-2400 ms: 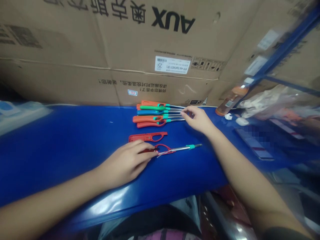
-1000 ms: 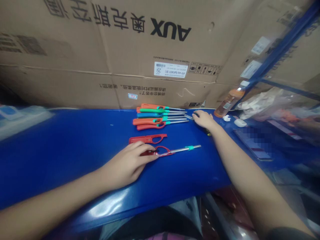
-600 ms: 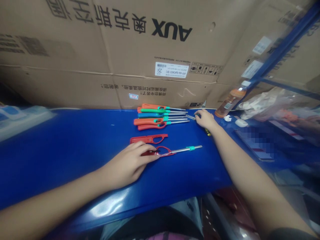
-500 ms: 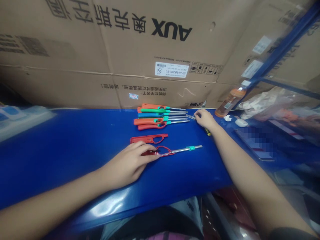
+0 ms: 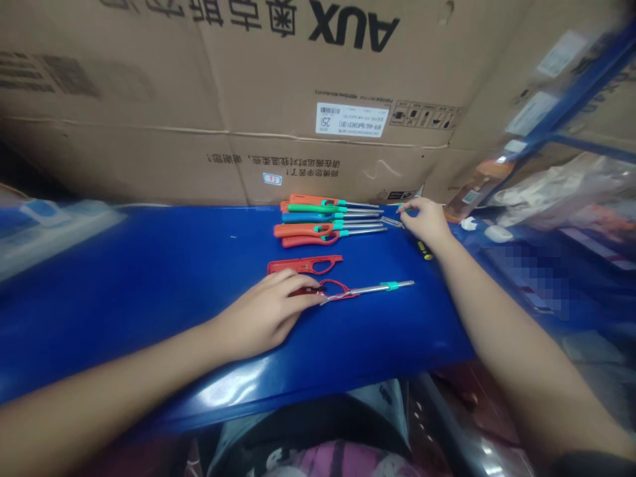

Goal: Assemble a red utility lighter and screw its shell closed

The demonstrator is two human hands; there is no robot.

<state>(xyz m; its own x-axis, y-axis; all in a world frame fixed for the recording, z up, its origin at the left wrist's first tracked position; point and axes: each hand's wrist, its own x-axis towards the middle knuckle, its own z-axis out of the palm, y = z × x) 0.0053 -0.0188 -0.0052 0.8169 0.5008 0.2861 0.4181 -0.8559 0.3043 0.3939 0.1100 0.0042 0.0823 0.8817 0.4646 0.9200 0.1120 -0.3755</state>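
My left hand (image 5: pixel 281 301) rests on the blue table with its fingers closed on the handle of an opened red gas lighter (image 5: pixel 338 289). A silver tube with a teal collar (image 5: pixel 392 286) extends right from that lighter. Just beyond lies the other red handle shell (image 5: pixel 304 265), inner side up. At the back, my right hand (image 5: pixel 426 218) has its fingertips pinched at a small teal piece (image 5: pixel 399 207). A small metal part (image 5: pixel 392 222) lies beside those fingers. A yellow-and-black tool (image 5: pixel 424 250), perhaps a screwdriver, lies below the right hand.
Several long lighters (image 5: pixel 308 230) in orange, green, blue and red lie stacked at the back. Behind them stands a large cardboard box (image 5: pixel 278 149). On the right are a bottle (image 5: pixel 479 185), a white case (image 5: pixel 498 234) and plastic bags (image 5: pixel 541 192).
My right hand has moved slightly away from the small metal part, and a teal piece now shows at its fingertips. My left hand stays on the red lighter. The view has shifted a little.
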